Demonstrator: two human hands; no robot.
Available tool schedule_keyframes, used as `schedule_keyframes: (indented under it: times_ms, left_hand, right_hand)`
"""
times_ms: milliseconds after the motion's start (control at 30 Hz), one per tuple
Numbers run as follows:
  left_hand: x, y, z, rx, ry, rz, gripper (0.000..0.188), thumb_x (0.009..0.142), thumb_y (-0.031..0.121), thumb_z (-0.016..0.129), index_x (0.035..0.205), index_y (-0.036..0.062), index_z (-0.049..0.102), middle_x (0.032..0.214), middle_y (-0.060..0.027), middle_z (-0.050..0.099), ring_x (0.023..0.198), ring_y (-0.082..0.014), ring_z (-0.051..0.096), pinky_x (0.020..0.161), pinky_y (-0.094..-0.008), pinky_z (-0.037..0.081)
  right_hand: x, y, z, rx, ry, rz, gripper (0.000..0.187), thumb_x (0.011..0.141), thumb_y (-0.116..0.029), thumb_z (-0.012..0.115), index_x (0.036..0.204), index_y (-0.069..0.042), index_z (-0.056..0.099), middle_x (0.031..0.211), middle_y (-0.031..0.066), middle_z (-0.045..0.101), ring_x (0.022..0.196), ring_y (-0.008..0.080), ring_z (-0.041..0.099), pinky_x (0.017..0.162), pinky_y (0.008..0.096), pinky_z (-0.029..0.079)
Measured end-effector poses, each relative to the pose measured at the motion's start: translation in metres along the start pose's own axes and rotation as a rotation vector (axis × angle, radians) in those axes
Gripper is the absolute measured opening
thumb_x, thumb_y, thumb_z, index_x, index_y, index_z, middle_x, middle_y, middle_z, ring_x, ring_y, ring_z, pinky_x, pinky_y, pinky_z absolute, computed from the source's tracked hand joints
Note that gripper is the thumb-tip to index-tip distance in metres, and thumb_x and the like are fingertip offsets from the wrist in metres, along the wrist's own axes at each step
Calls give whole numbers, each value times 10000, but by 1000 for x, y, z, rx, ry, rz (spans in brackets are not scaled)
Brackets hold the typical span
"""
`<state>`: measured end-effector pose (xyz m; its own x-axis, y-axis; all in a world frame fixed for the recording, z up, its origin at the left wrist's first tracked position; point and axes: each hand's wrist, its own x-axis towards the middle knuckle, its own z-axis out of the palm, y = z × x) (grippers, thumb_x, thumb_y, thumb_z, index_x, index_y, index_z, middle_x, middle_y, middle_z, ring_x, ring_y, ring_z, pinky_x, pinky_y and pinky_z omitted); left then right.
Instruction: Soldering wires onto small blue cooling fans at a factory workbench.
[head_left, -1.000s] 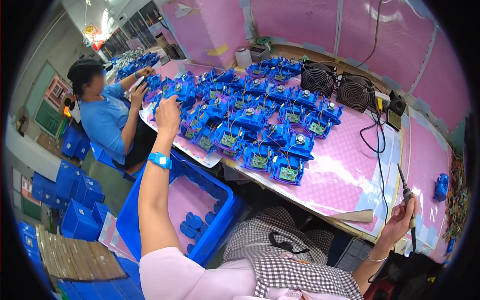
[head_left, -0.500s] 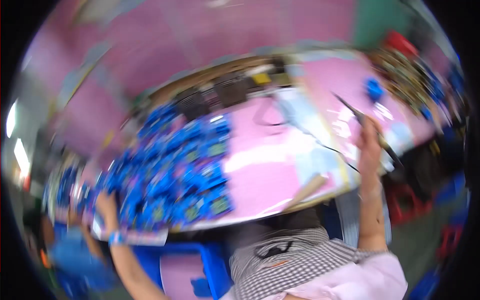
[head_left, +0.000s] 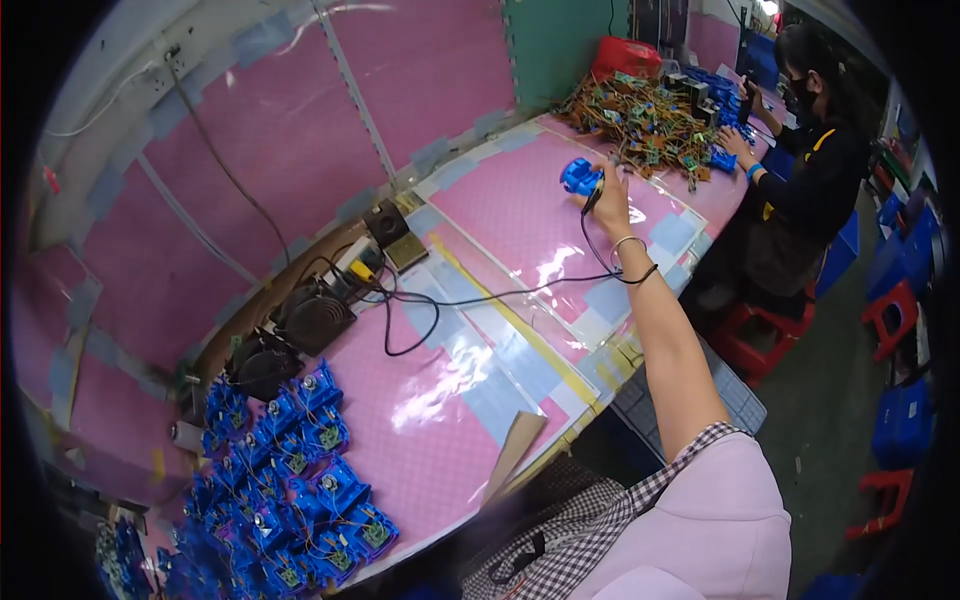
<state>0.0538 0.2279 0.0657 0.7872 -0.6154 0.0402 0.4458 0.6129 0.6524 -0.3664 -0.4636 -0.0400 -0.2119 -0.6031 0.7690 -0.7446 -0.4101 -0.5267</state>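
My right hand (head_left: 611,206) reaches far across the table, its fingers closed around a soldering iron (head_left: 594,197) that shows only in part; a black cord trails from it past my wrist. A small blue plastic housing (head_left: 580,177) is right at the fingertips. Whether the fingers also grip it, I cannot tell. My left hand is out of view. At the lower left, several rows of blue plastic housings (head_left: 325,490) with small green circuit boards and wires cover the table.
Dark fan units (head_left: 313,316), a soldering-iron stand (head_left: 405,250) and a power strip line the wall side. Tangled wired boards (head_left: 640,125) are heaped at the far right, before a red bag (head_left: 627,57). A co-worker (head_left: 815,180) sits there near a red stool (head_left: 765,340).
My view has swung right, and my left hand has left the picture. My right hand, still with the soldering iron, has come to the lone blue housing.
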Motion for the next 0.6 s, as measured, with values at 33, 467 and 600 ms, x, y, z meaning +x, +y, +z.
schedule_keyframes:
  times_ms: [33, 467, 600]
  left_hand:
    - [1, -14, 0, -13, 48, 5, 577, 996, 481, 341, 613, 93, 527, 472, 2, 408, 419, -106, 317, 412, -265, 263]
    - [84, -241, 104, 715, -190, -506, 137, 921, 176, 587, 844, 63, 606, 634, 46, 456, 519, -42, 395, 447, -223, 282]
    - [105, -288, 94, 1021, -207, -67, 215, 885, 129, 639, 1074, 26, 636, 682, 83, 451, 594, -9, 383, 508, -185, 286]
  right_hand:
    - [-1, 30, 13, -63, 25, -61, 523, 611, -160, 805, 1049, -119, 522, 857, 108, 600, 861, 312, 579, 776, 402, 456]
    - [-145, -196, -51, 728, -447, -30, 298, 687, 59, 676, 841, -42, 443, 1056, 126, 667, 712, 116, 553, 603, 248, 463]
    - [-176, -220, -70, 752, -824, -362, 270, 678, 75, 662, 827, -40, 469, 1150, 193, 632, 699, 138, 562, 617, 253, 470]
